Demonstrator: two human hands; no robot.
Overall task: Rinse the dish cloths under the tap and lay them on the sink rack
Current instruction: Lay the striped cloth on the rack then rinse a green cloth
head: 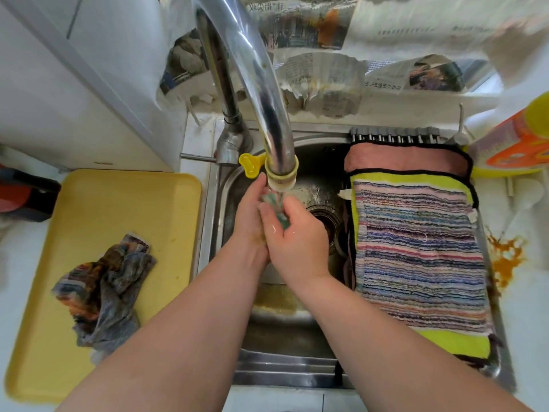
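Note:
Under the chrome tap [261,93], water runs onto a small teal cloth [277,207] squeezed between my two hands over the steel sink [300,319]. My left hand [251,215] and my right hand [292,236] both grip it, and most of it is hidden between the palms. On the sink rack [395,135] at the right lie a striped cloth [421,257], a yellow-green cloth [457,341] under it and a pink cloth [404,157] behind. A crumpled grey and orange cloth [104,289] lies on the yellow tray [124,209] to the left.
A white cabinet [74,84] stands at the back left. Newspaper [320,81] lines the wall behind the sink. An orange and yellow container [517,141] sits at the far right, with an orange stain [505,257] on the counter beside the rack.

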